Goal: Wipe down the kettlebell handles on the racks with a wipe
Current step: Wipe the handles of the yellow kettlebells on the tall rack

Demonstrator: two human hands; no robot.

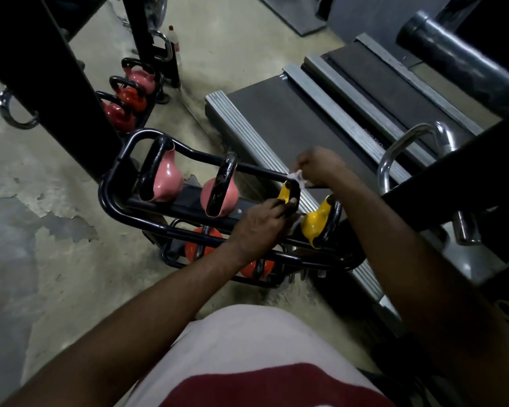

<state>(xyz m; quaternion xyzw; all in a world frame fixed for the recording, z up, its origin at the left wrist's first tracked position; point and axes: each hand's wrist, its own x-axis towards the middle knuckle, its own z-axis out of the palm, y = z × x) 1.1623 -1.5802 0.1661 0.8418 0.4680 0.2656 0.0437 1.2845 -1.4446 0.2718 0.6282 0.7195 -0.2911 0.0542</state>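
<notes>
The right hand (321, 167) pinches one end of a white wipe (296, 178), right over the black handle of a small yellow kettlebell (285, 194). The left hand (262, 223) curls its fingers round the near side of that handle and covers most of the bell. A bit of white pokes out beside this hand. I cannot tell if it is the same wipe.

This bell sits near the right end of the top shelf of the black rack (109, 198). A second yellow kettlebell (316, 223) stands just beside it, at the very end. Two pink kettlebells (165, 179) stand toward the left end. On the lower shelf, the orange kettlebells (199, 248) are half hidden by rails and the left arm.

Small writing on the treadmill (276, 118) rail is too tiny to read. Big letters at the picture's right edge are cut off.
</notes>
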